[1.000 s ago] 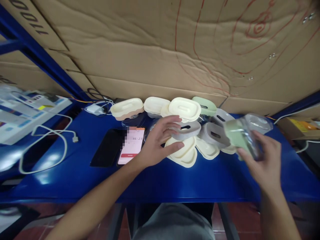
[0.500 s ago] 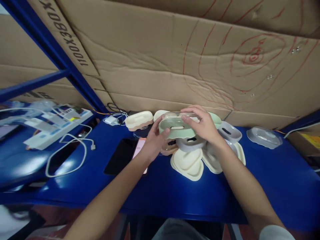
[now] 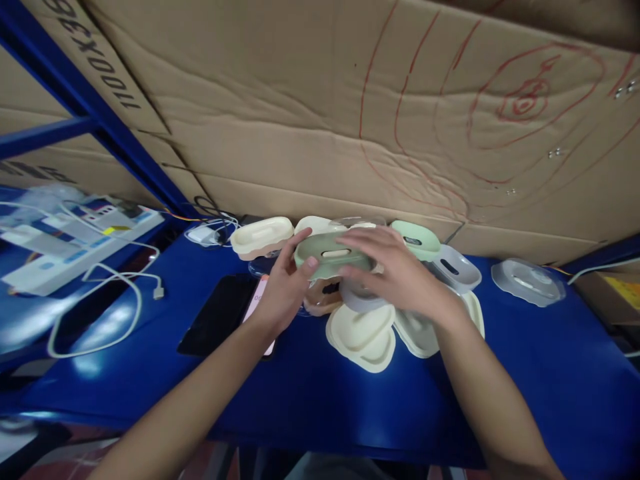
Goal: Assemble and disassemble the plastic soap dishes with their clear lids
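My left hand (image 3: pixel 287 283) grips the left end of a green oval soap dish (image 3: pixel 327 245), its thumb on the near side. A pale slot insert shows in the dish's middle. My right hand (image 3: pixel 395 270) curves round the right end, fingers over the far rim and thumb at the near side, hiding that end. Behind the dish lies a clear lid (image 3: pixel 357 220). Below are a brown dish (image 3: pixel 320 299), a grey dish (image 3: pixel 360 297) partly covered by my hand, and cream lid-like pieces (image 3: pixel 363 337).
A cream dish (image 3: pixel 263 237), a light green dish (image 3: pixel 416 239) and a grey-lilac dish (image 3: pixel 457 267) lie around. Farther right is a clear lid (image 3: pixel 527 280). On the left are a black tablet (image 3: pixel 217 313), a lit phone (image 3: pixel 257 297), a power strip (image 3: pixel 80 250) and white cables (image 3: pixel 140 307).
The clear lid, held against the green dish before, now lies behind it, apart from it. The green dish has moved slightly left and down in view.
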Demonstrator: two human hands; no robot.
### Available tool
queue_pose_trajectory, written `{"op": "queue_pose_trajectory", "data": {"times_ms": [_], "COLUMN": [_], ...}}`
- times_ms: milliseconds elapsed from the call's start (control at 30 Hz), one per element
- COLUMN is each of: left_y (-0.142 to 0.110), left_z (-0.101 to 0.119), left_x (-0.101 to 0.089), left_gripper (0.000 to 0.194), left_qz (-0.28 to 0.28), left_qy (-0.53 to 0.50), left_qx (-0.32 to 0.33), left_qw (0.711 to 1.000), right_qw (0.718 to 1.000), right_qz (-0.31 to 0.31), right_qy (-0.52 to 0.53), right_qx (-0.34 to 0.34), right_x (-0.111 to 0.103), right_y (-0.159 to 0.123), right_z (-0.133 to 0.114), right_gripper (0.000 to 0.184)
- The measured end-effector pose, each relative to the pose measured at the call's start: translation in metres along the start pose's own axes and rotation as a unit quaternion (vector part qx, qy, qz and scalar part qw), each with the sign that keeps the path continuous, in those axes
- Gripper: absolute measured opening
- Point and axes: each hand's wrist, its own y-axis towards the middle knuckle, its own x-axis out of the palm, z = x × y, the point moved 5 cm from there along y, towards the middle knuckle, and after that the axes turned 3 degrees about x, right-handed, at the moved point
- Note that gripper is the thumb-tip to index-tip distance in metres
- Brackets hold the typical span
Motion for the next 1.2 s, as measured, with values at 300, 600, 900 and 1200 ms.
{"op": "queue_pose_trajectory", "data": {"times_ms": [300,600,900,1200], "left_y": [-0.005,0.009,0.009,0.010], "left_z": [-0.003,0.007,0.029,0.061], "left_x": [0.012,-0.011,-0.008,-0.044], "left_gripper": [0.093,0.069,0.046,0.055], "left_qz": [-0.070,0.045,-0.002,0.092], "left_qy": [0.046,0.129,0.312,0.589], "left_qx": [0.056,0.116,0.217,0.343], "left_qw": [0.995,0.984,0.925,0.726], "right_qw": [1.000,0.983,0.977,0.975], "right_qz": [-0.025,0.121,0.071,0.130], "right_qy": [0.013,-0.125,-0.177,-0.141], "right_qx": [-0.003,0.054,0.095,0.113], "right_x": [0.000,-0.043,-0.022,-0.073], "right_y": [0.002,-0.008,-0.012,-0.039], "right_z": [0.003,0.024,0.067,0.076], "right_gripper": [0.032,0.034,0.036,0.041]}}
